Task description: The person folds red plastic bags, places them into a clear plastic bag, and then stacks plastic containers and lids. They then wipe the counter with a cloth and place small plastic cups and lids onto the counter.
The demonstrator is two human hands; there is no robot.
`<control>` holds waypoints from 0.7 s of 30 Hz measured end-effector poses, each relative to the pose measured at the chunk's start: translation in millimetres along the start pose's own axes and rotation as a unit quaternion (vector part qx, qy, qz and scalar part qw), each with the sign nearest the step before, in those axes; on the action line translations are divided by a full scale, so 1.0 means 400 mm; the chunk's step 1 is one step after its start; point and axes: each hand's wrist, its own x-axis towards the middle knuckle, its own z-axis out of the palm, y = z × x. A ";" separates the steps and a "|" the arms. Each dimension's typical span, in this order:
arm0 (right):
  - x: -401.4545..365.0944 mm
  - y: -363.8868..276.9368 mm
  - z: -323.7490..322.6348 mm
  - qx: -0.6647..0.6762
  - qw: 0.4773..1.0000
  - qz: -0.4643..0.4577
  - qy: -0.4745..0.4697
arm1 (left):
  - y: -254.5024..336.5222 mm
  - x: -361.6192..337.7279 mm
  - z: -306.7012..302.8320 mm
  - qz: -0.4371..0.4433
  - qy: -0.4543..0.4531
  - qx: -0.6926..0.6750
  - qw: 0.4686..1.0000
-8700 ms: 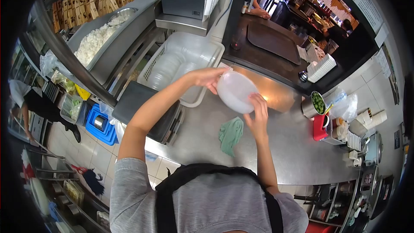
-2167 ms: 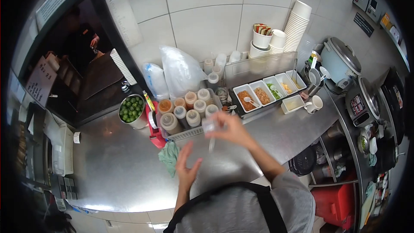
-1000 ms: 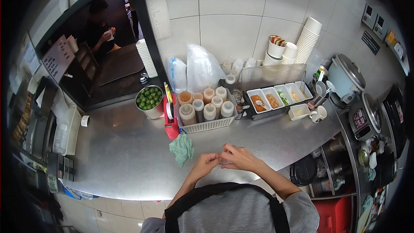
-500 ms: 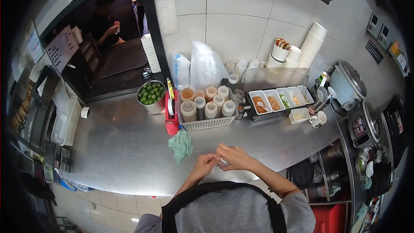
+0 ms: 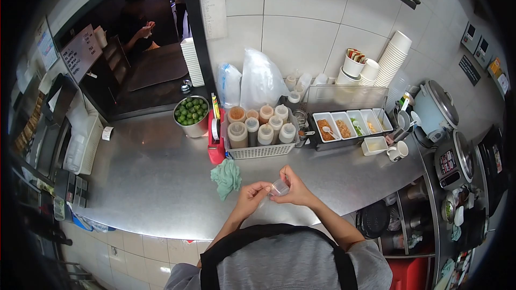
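Over the front part of the steel counter (image 5: 156, 188), a small clear plastic cup (image 5: 279, 187) is between my two hands. My right hand (image 5: 294, 190) is closed around its right side, with the index finger raised along the rim. From the left, my left hand (image 5: 250, 197) pinches at the cup's edge with thumb and fingertips. Something clear also shows just below the left fingertips, too faint to make out. A crumpled green cloth (image 5: 226, 178) lies on the counter beyond my left hand.
A grey basket (image 5: 262, 152) of squeeze bottles stands ahead, beside a pot of green limes (image 5: 191, 114). To the right are a topping tray (image 5: 352, 138), stacked paper cups (image 5: 394, 56) and a rice cooker (image 5: 434, 106). Another person (image 5: 138, 27) is beyond the hatch.
My right hand has opened its grip somewhat and shifted right, showing more of the clear cup. My left hand has moved slightly left and up. The view has shifted a little.
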 end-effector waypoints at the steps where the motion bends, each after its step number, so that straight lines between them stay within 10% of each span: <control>1: 0.000 -0.020 -0.017 -0.025 0.999 0.013 -0.031 | 0.002 -0.002 0.001 -0.003 -0.013 0.001 1.000; 11: -0.022 -0.084 0.032 -0.429 0.892 -0.127 -0.061 | -0.012 0.009 -0.020 -0.076 -0.018 0.067 0.995; 21: 0.005 -0.074 -0.006 -0.358 0.912 -0.156 -0.128 | -0.067 0.002 -0.005 -0.043 0.000 0.073 0.996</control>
